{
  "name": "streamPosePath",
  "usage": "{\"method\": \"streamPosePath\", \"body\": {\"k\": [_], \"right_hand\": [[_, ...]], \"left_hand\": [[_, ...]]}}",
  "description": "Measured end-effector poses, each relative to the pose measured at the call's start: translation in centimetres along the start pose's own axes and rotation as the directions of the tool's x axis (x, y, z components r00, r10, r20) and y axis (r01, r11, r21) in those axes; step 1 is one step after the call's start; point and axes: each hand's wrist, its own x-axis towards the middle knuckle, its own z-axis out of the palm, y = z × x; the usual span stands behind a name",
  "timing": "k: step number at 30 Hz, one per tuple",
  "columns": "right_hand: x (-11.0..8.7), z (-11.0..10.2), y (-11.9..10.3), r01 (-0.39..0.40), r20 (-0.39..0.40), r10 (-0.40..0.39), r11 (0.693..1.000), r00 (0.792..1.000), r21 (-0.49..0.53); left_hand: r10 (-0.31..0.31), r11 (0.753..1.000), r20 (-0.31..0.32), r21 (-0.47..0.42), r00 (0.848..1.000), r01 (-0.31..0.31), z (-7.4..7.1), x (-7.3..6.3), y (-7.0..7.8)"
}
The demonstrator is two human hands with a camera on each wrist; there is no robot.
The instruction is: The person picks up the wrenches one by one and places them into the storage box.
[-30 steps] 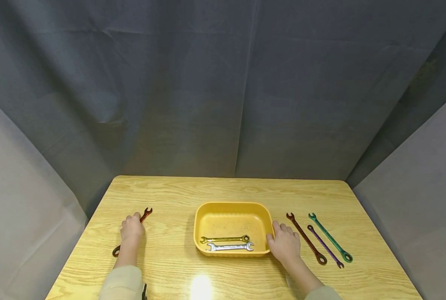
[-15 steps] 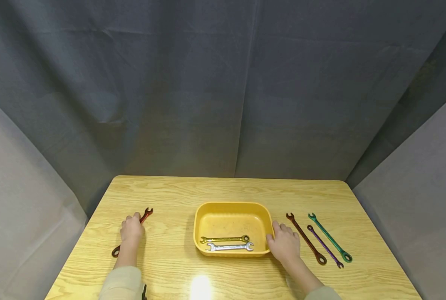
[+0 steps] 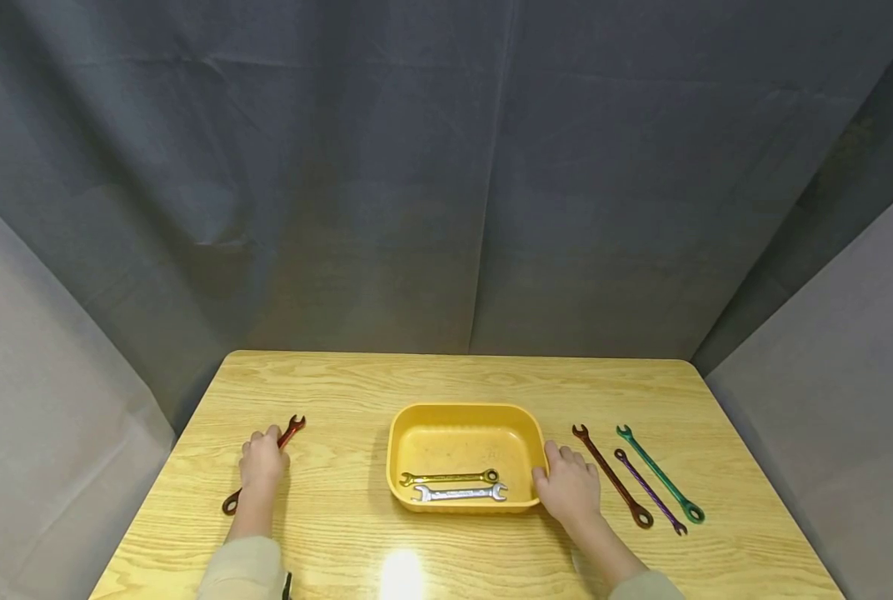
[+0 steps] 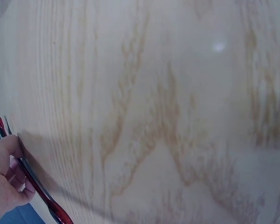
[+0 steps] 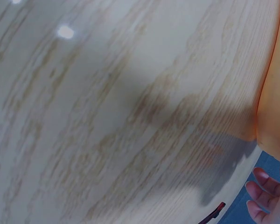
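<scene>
In the head view my left hand (image 3: 262, 462) grips a red combination wrench (image 3: 291, 430) by its middle, close over the left of the table. The wrench's open end points away from me, and its ring end shows on the near side of the hand. In the left wrist view, thumb and fingers pinch the red shaft (image 4: 33, 179). My right hand (image 3: 572, 487) holds the right rim of a yellow plastic basin (image 3: 461, 412), thumb over the edge. Inside the basin lie a gold combination wrench (image 3: 450, 478) and a silver open-end wrench (image 3: 460, 493), side by side near the front wall.
Right of my right hand, a brown-red wrench (image 3: 613, 477), a thin purple wrench (image 3: 651, 492) and a green wrench (image 3: 660, 475) lie slanted on the wooden table (image 3: 341, 383). A grey curtain (image 3: 386, 208) hangs behind the table's far edge.
</scene>
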Motion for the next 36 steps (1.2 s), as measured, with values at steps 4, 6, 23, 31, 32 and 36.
{"method": "streamPosePath", "body": {"k": [4, 6, 23, 31, 32, 36], "right_hand": [[0.0, 0.0, 0.0, 0.003, 0.005, -0.003, 1.000, 1.000, -0.006], [0.0, 0.0, 0.0, 0.003, 0.004, -0.003, 1.000, 1.000, -0.007], [-0.1, -0.2, 0.1, 0.008, 0.006, -0.008, 1.000, 1.000, -0.010], [-0.1, -0.1, 0.0, 0.003, 0.000, -0.003, 1.000, 1.000, -0.008], [-0.1, -0.1, 0.0, 0.004, -0.002, -0.004, 1.000, 1.000, -0.008], [-0.1, 0.0, -0.1, 0.005, 0.000, -0.005, 1.000, 1.000, -0.008]], "left_hand": [[0.000, 1.000, -0.017, -0.021, 1.000, -0.001, 0.0, -0.1, 0.0], [0.002, 1.000, -0.021, -0.028, 1.000, -0.002, 0.0, -0.1, 0.0], [0.076, 0.996, -0.044, -0.050, 0.996, -0.078, -0.1, -0.2, 1.6], [0.141, 0.989, -0.076, -0.041, 0.987, -0.144, -0.1, -0.1, 3.1], [0.144, 0.988, -0.074, -0.043, 0.987, -0.147, -0.1, -0.1, 3.3], [0.160, 0.986, -0.081, -0.040, 0.984, -0.164, 0.0, 0.0, 3.8]]}}
